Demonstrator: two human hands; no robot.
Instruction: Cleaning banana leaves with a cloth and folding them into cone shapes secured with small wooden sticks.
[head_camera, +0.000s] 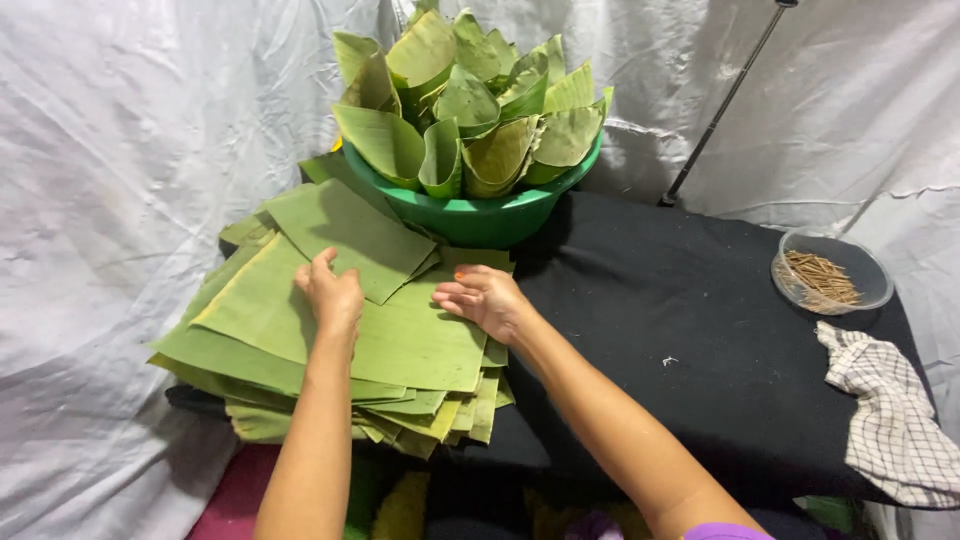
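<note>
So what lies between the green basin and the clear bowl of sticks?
Head view: only bare black cloth between green basin and clear bowl; a thin pole rises behind.

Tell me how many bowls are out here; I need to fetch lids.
2. A green bowl full of folded leaves sits at the back of the black table; a clear bowl of small sticks sits at the right edge. None seems hidden.

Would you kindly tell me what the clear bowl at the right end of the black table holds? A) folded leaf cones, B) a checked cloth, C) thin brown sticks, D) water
C: the clear bowl holds a small heap of thin brown sticks; the leaf cones stand in the green basin, and the checked cloth lies on the table beside the bowl.
</note>
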